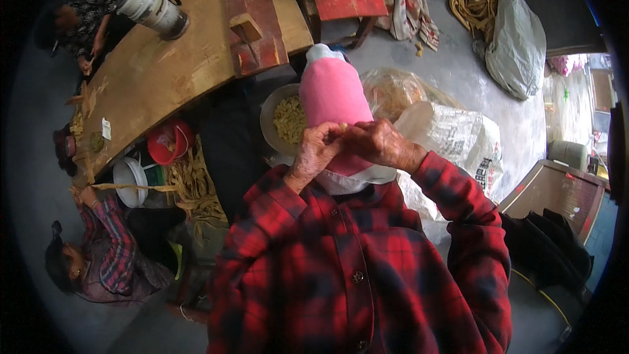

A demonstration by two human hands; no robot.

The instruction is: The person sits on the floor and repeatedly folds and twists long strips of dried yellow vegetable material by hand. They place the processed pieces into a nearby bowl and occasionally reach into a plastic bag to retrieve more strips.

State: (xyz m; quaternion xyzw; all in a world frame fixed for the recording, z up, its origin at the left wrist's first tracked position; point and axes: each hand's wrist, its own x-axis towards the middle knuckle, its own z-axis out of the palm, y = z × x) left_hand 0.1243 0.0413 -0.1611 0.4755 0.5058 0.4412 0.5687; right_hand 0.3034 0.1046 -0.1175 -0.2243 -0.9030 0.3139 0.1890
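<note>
My left hand (314,153) and my right hand (382,141) meet fingertip to fingertip above a pink cloth (336,86) draped over my leg. Between them they pinch a small pale yellowish piece (343,127), mostly covered by the fingers. White fabric (356,180) edges the pink cloth near my body. Just beyond my left hand, a wide bowl (269,125) holds many small yellowish pieces (289,120), partly hidden by the cloth.
A white printed woven sack (452,132) and a clear plastic bag (393,91) lie right. Left are a wooden bench (172,66), a metal container (155,10), a red bucket (169,142), a white bucket (128,182) and long tan strips (196,191). Two people (115,250) work there.
</note>
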